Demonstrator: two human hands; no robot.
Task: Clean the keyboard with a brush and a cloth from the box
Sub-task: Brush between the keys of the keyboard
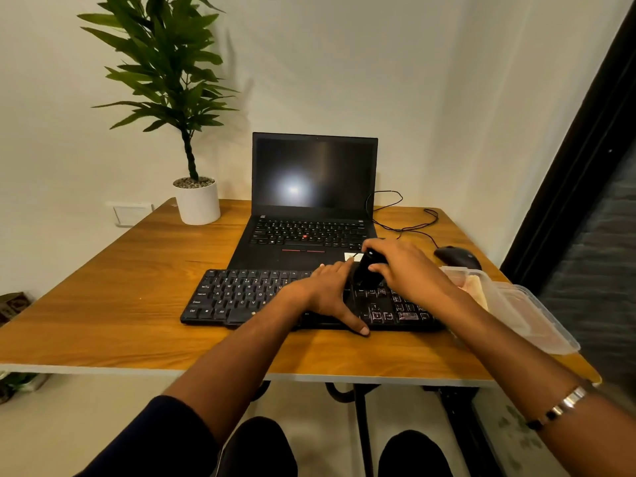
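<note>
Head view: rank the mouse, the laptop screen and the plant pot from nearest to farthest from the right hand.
Measured from the right hand, which grips a black brush over the keyboard:
1. Mouse, just to its right on the table.
2. Laptop screen, behind it and to the left.
3. Plant pot, at the far left corner of the table.
</note>
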